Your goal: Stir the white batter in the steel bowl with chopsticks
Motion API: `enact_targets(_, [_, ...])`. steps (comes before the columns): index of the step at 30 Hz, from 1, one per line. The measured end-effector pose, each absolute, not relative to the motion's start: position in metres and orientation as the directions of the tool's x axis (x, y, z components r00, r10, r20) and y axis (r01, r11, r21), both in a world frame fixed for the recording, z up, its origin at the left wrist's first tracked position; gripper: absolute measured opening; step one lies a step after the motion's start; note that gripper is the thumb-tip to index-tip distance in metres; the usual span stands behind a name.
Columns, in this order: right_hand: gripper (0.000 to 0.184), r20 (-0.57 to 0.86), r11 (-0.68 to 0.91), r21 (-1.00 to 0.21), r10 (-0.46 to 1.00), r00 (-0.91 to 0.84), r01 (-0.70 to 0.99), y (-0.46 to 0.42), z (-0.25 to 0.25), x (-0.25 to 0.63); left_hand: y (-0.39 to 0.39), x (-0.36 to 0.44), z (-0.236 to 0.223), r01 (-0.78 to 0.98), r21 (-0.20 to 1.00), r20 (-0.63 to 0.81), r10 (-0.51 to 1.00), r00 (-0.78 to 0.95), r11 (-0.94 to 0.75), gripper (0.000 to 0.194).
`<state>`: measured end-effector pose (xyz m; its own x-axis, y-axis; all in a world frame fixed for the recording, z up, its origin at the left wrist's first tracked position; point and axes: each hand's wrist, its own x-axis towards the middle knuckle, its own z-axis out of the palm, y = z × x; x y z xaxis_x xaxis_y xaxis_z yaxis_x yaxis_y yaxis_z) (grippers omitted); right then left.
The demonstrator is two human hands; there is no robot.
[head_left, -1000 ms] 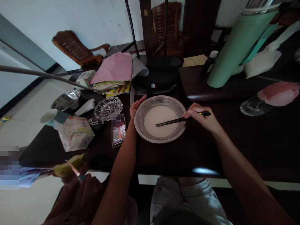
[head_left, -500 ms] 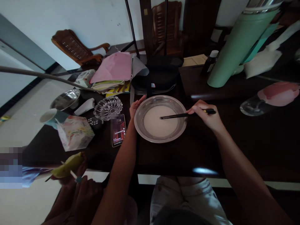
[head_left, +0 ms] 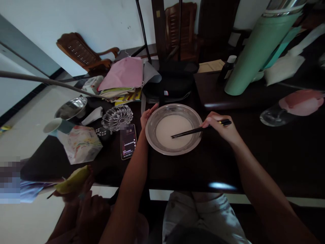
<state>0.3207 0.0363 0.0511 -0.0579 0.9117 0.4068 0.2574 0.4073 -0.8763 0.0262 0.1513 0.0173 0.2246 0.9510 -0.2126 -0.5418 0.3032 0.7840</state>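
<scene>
A metal bowl of milky white liquid stands on the dark table in front of me. My left hand steadies its left rim, the thumb side against the metal and the fingers pointing forward. In my right hand, closed at the bowl's right side, is a pair of black chopsticks with a gold band. Their tips dip into the liquid near the middle of the bowl.
Left of the bowl lie a lit phone, a glass dish, a tissue pack and a paper cup. Another person's hands hold a yellow-green fruit at lower left. A green thermos stands at right.
The chopsticks swept up and right across the liquid, then back down and slightly left, my right hand moving with them. My left hand and the bowl stayed in place. The phone's picture changed.
</scene>
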Motion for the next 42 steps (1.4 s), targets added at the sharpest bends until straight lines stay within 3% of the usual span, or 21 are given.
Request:
enact_targets(3, [0.027,0.436,0.441,-0.836,0.895,-0.093,0.326,0.0368,0.0517,0.3192,0.1518,0.0259,0.0166,-0.539,0.786,-0.21,0.95,0.23,0.304,0.058])
enact_targets(8, [0.039,0.399,0.372,-0.881,0.916,0.035,0.293,0.0364,0.0529,0.3218,0.1534,0.0244,0.0143,-0.531,0.789,-0.199,0.947,0.254,0.309,0.059])
enact_targets(13, [0.03,0.407,0.421,-0.845,0.906,-0.112,0.329,0.0369,0.052,0.3198,0.154,0.0244,0.0129,-0.531,0.796,-0.199,0.954,0.224,0.29,0.057])
enact_targets(18, [0.037,0.408,0.377,-0.875,0.912,0.044,0.303,0.0367,0.052,0.3227,0.1538,0.0232,0.0113,-0.528,0.797,-0.188,0.951,0.247,0.295,0.059])
enact_targets(23, [0.031,0.411,0.423,-0.848,0.905,-0.106,0.319,0.0375,0.0514,0.3203,0.1531,0.0235,0.0109,-0.523,0.806,-0.181,0.956,0.231,0.279,0.06])
enact_targets(28, [0.035,0.432,0.399,-0.866,0.9,0.052,0.3,0.0371,0.0512,0.3228,0.1525,0.0241,0.0125,-0.521,0.801,-0.197,0.952,0.236,0.295,0.06])
enact_targets(33, [0.032,0.394,0.405,-0.865,0.914,-0.099,0.294,0.0372,0.0516,0.321,0.1526,0.0242,0.0136,-0.525,0.799,-0.199,0.953,0.228,0.292,0.058])
enact_targets(36, [0.029,0.433,0.417,-0.837,0.901,-0.038,0.354,0.0383,0.052,0.3222,0.1534,0.024,0.0133,-0.518,0.803,-0.193,0.952,0.239,0.293,0.059])
enact_targets(39, [0.036,0.42,0.387,-0.87,0.906,0.048,0.306,0.0378,0.0526,0.3237,0.1538,0.0239,0.0129,-0.524,0.796,-0.201,0.949,0.244,0.304,0.059])
enact_targets(42, [0.037,0.383,0.379,-0.882,0.923,-0.044,0.28,0.037,0.053,0.322,0.1536,0.0237,0.0123,-0.533,0.79,-0.197,0.949,0.246,0.302,0.06])
